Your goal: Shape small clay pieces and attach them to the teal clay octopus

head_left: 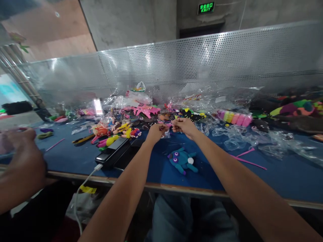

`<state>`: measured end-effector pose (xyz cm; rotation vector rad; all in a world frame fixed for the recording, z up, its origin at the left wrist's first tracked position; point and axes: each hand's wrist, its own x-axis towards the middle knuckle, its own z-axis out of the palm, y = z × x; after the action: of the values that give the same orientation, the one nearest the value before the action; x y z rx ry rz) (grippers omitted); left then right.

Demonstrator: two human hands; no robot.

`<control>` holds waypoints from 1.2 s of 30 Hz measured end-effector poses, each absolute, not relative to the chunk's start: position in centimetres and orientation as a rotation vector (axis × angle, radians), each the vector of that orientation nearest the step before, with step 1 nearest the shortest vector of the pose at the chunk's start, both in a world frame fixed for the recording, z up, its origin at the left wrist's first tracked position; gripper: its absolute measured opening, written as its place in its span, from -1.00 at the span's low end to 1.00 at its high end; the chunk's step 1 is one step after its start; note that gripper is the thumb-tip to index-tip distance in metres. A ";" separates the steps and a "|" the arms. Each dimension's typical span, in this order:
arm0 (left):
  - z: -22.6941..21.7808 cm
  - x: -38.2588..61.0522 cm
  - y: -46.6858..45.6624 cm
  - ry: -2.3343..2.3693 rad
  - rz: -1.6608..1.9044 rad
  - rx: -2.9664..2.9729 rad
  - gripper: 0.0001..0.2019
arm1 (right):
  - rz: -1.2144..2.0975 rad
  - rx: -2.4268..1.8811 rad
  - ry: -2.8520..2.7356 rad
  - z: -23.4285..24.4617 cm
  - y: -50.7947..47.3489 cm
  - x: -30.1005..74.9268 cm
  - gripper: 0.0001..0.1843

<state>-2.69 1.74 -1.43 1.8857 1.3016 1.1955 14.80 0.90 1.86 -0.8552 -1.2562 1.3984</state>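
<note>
My left hand (pixel 156 132) and my right hand (pixel 184 126) are close together above the middle of the blue table. Their fingertips are pinched and almost meet. A small pink piece (pixel 168 125) shows at the left hand's fingertips; it looks like modelling clay. What the right fingertips grip is too small to make out. Nearer the front edge lies a teal clay figure (pixel 183 160) with purple-ringed eyes and a white round patch, apart from both hands. Behind the hands are a pink splat-shaped clay piece (pixel 145 110) and a black-and-yellow one (pixel 193 114).
Left of my arms sit a black phone-like device (pixel 112 154) with a white cable (pixel 87 179) and several colourful clay figures (pixel 108 141). Pink plastic tools (pixel 249 162) and clear bags (pixel 234 136) lie right. A perforated metal screen (pixel 161 67) stands behind. Another person's hand (pixel 21 141) is far left.
</note>
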 end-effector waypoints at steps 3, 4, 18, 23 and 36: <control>-1.5 -2.9 2.1 1.378 1.290 1.903 -0.75 | 1.403 -0.886 -1.258 1.8 0.8 14.8 -0.92; -1.4 -2.9 2.2 1.364 1.328 1.923 -0.75 | 1.408 -0.890 -1.257 1.8 0.8 14.8 -0.90; -0.8 -2.2 1.8 1.245 1.324 2.142 -0.73 | 1.313 -0.895 -1.384 1.9 0.8 15.1 -0.73; -0.7 -2.1 1.3 1.234 1.123 2.246 -0.75 | 1.073 -1.069 -1.623 1.3 1.4 15.2 -0.82; -1.1 -2.8 1.7 1.464 1.183 2.146 -0.78 | 0.461 -1.253 -2.115 0.4 2.0 15.5 -0.85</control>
<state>-2.77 1.72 -1.13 2.1460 1.4641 1.1829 15.52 1.99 0.43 -1.2533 -2.1146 0.4612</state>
